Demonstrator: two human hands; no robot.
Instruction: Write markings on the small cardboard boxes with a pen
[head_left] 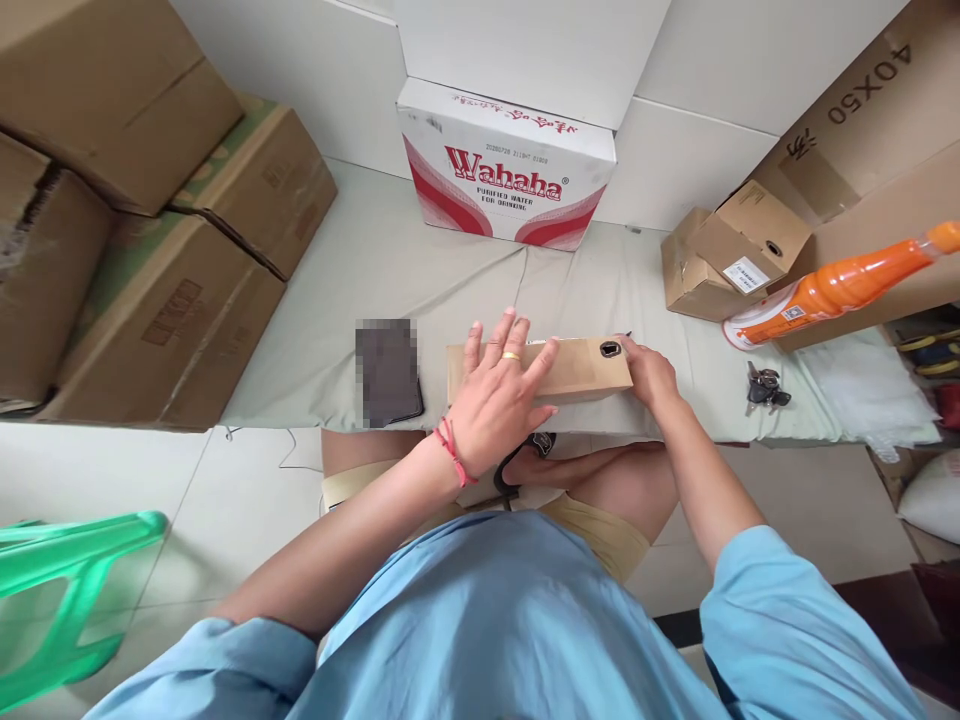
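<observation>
A small brown cardboard box (577, 372) lies near the front edge of the cloth-covered table, with a dark-rimmed round hole at its right end. My left hand (499, 385), wearing a ring and a red bracelet, rests on the top of the box with its fingers spread. At the right end of the box is my right hand (651, 375), its fingers bent close to the corner. A small dark tip sticks out by its thumb; most of that thing is hidden. A dark phone-like slab (390, 372), partly pixelated, lies left of the box.
A white and red Wahaha water carton (510, 175) stands against the wall. Large cartons (172, 310) are stacked at left. Small boxes (750, 240), an orange bottle (832, 295) and keys (766, 388) are at right. A green stool (67, 610) stands on the floor.
</observation>
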